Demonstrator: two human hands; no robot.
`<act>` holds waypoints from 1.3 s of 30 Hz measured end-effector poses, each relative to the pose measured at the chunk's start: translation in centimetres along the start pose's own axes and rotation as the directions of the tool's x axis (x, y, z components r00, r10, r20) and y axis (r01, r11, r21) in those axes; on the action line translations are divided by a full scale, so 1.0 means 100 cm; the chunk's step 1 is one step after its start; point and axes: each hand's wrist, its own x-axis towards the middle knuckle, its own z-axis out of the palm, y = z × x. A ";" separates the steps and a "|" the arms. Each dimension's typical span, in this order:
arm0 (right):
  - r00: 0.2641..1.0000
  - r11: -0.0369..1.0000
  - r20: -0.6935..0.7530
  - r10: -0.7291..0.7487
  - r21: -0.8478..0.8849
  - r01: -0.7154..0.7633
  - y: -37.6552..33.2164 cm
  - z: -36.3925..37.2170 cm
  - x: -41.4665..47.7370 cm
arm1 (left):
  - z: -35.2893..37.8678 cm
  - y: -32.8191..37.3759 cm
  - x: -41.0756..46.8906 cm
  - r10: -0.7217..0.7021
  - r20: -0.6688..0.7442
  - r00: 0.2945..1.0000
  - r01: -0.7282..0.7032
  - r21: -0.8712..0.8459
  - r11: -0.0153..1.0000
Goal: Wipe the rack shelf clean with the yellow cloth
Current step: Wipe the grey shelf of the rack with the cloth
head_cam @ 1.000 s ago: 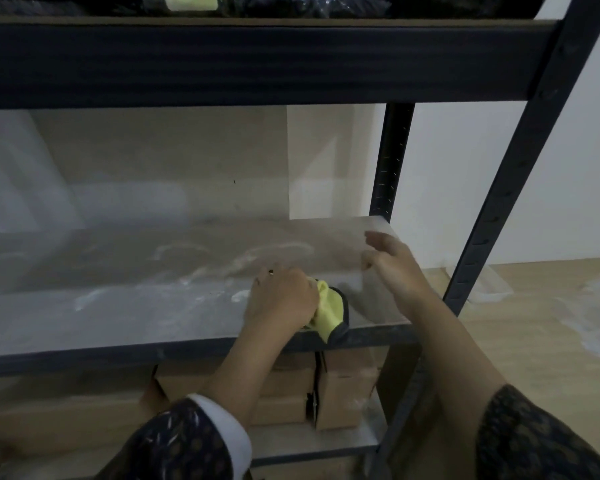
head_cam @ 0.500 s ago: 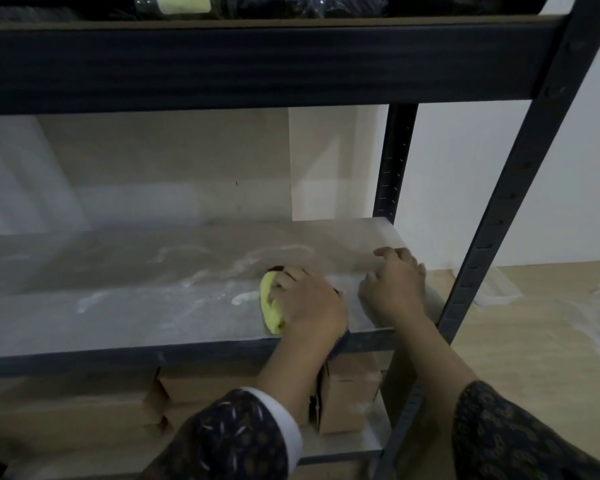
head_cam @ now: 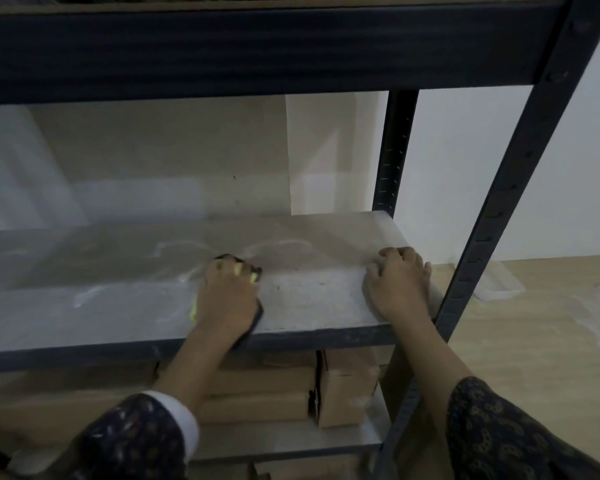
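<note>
The grey rack shelf (head_cam: pixel 101 306) runs across the middle of the view, dusty with white smears. My left hand (head_cam: pixel 227 297) lies on top of the yellow cloth (head_cam: pixel 193 311) and presses it onto the shelf near the middle. Only slivers of yellow and a dark trim show around the fingers and the wrist. My right hand (head_cam: pixel 397 282) rests on the shelf's right end, fingers bent, holding nothing, just left of the front post.
A dark front post (head_cam: pixel 499 216) and a rear post (head_cam: pixel 394 150) bound the shelf's right end. A dark beam (head_cam: pixel 257 50) hangs low overhead. Cardboard boxes (head_cam: pixel 347 389) sit on the shelf below. Wooden floor (head_cam: pixel 534 341) lies to the right.
My left hand has slid the cloth away from the front edge, leftward and deeper onto the shelf. My right hand has settled onto the shelf's right end.
</note>
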 end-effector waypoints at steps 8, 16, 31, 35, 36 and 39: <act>0.990 0.988 0.136 -0.035 -0.146 0.055 0.004 -0.007 0.011 | -0.022 0.074 0.025 0.214 -0.265 0.940 -0.268 -0.187 0.945; 0.990 0.993 0.129 -0.058 -0.096 0.071 0.012 -0.006 0.012 | -0.002 0.112 0.061 0.257 -0.074 0.963 -0.268 -0.274 0.924; 0.981 0.988 0.157 -0.113 -0.082 0.127 0.018 0.000 0.020 | -0.019 0.143 0.113 0.240 -0.038 0.970 -0.241 -0.284 0.928; 0.983 0.988 0.143 -0.115 -0.085 0.128 0.019 0.002 0.021 | 0.003 0.137 0.124 0.165 -0.032 0.986 -0.168 -0.258 0.952; 0.983 0.989 0.144 -0.110 -0.078 0.122 0.019 0.003 0.021 | 0.006 0.125 0.126 0.130 -0.043 0.991 -0.137 -0.253 0.958; 0.985 0.991 0.141 -0.100 -0.076 0.112 0.018 0.003 0.022 | 0.018 0.073 0.128 0.002 -0.059 0.998 -0.014 -0.202 0.979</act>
